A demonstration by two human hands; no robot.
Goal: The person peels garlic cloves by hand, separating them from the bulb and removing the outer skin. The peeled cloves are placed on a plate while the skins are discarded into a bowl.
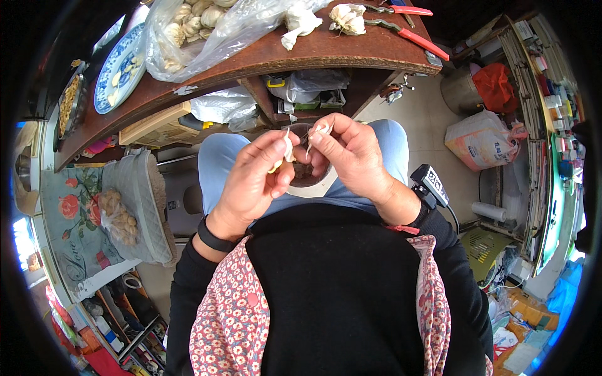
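Between the thumb and fingers of my left hand [256, 171] is a garlic clove [288, 149] with white, papery skin. A small yellowish piece [274, 166] shows lower down at the same fingers. My right hand [352, 157] pinches some pale garlic skin [320, 131]; whether a clove is inside it cannot be made out. Both hands are close together above a waste bin [324, 187] between my knees, partly hidden by the fingers. On the table lie a garlic bulb [349, 19] and another whitish one [301, 22]. A blue-patterned plate [104, 89] carries several peeled cloves [114, 96].
A clear plastic bag [162, 63] of garlic bulbs [214, 16] rests on the brown wooden table [376, 49], near red-handled pliers [418, 41]. Left stands a padded seat [136, 188] with a bagged heap [117, 218]. Right are a metal bin [456, 91] and a tied white sack [484, 138].
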